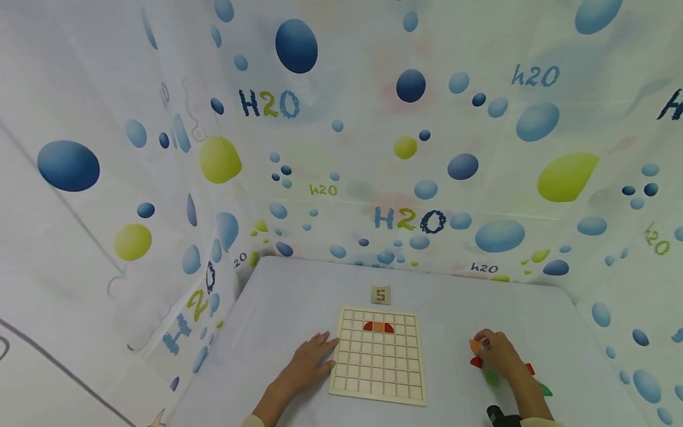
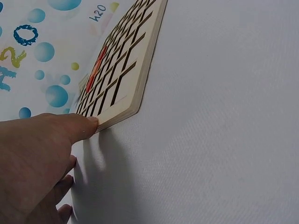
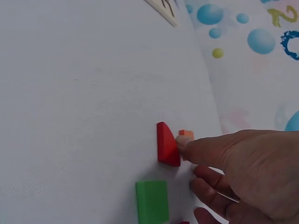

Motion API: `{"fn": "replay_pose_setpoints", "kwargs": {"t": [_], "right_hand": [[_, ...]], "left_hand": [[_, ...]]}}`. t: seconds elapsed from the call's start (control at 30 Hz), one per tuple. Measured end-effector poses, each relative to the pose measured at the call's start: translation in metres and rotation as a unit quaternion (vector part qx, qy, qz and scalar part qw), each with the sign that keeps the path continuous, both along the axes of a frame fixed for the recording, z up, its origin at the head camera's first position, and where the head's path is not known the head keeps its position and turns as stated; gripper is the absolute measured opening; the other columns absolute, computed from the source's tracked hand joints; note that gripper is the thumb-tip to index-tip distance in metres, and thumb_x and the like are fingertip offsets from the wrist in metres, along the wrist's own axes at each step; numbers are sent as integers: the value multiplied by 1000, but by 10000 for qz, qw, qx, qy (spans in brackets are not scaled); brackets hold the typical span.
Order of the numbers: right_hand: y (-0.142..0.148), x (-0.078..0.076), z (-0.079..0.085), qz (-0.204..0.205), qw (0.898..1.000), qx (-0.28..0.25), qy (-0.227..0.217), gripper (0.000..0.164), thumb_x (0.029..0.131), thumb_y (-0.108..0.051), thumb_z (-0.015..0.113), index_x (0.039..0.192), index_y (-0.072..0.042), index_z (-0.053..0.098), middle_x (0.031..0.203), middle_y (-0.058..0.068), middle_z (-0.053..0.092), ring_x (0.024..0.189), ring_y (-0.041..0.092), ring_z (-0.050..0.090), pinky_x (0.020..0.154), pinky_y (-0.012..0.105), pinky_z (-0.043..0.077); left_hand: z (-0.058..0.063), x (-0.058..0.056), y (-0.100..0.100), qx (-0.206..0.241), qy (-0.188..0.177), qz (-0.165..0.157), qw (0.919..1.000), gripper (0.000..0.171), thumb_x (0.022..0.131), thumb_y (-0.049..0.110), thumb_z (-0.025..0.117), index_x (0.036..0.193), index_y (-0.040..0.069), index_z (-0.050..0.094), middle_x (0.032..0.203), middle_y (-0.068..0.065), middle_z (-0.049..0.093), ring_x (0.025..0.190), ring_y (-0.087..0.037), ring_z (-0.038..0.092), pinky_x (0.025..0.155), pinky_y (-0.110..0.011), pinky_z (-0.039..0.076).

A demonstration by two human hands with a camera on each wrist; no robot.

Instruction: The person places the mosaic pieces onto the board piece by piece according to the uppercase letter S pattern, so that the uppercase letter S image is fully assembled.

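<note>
A pale wooden grid board (image 1: 377, 367) lies on the white table. In one of its upper rows sit an orange block (image 1: 379, 327) and two red curved blocks (image 1: 368, 326), one on each side of it. My left hand (image 1: 309, 365) rests at the board's left edge, fingers spread; its thumb (image 2: 86, 128) touches the near corner in the left wrist view. To the right of the board, my right hand (image 1: 500, 354) pinches another orange block (image 3: 188, 134) between thumb and fingers. Right beside that thumb is a red curved block (image 3: 167, 147), with a green block (image 3: 152, 203) nearer.
Behind the board lies a small patterned card (image 1: 381, 295) with a brown figure on it. Another red piece (image 1: 530, 369) and a green piece (image 1: 545, 389) show past my right forearm. A curtain (image 1: 352, 148) printed with bubbles and H2O surrounds the table.
</note>
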State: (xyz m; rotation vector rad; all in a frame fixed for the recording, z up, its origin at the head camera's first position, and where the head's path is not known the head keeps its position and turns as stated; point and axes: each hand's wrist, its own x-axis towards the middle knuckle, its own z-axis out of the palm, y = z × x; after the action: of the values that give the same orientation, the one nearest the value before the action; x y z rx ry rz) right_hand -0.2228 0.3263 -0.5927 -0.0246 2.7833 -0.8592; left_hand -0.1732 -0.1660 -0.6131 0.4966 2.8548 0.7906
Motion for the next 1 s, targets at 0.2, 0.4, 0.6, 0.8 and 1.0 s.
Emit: {"fn": "replay_pose_setpoints", "kwargs": {"t": [0.2,0.4,0.6,0.8,1.0], "right_hand": [[0,-1,-5,-179,9998,45,9,32,97,-15,74,122,3,63,111,22,60,99,31,60,89,55,57],[-1,0,-7,-189,9998,54,1,32,100,-17,72,122,4,63,112,21,59,99,30,59,90,53,58],[-2,1,-11,-318,9994,97,101,30,100,-16,71,120,4,64,114,20,62,101,30,63,91,54,59],[-3,2,-13,-409,9990,15,180,28,99,-15,71,119,3,65,113,16,64,100,27,64,90,51,61],[-11,5,-13,-233,9974,-201,650,26,96,-8,72,117,7,67,110,17,65,99,30,67,85,47,60]], "left_hand": [[-2,-1,0,14,12,-31,10000,56,104,32,64,156,14,52,165,-19,43,154,-45,37,123,-69,29],[0,0,-1,14,11,-43,10000,56,104,32,64,156,14,52,165,-20,43,153,-45,37,123,-69,29],[3,1,1,38,-55,3,10000,56,104,32,64,156,15,52,165,-19,43,154,-45,36,123,-69,28],[3,0,1,-71,-41,36,10000,56,104,32,65,156,15,52,165,-18,43,154,-44,37,123,-68,29],[0,-2,-1,-65,-69,52,9999,56,104,34,64,156,16,53,165,-17,44,154,-42,37,124,-67,29]]}}
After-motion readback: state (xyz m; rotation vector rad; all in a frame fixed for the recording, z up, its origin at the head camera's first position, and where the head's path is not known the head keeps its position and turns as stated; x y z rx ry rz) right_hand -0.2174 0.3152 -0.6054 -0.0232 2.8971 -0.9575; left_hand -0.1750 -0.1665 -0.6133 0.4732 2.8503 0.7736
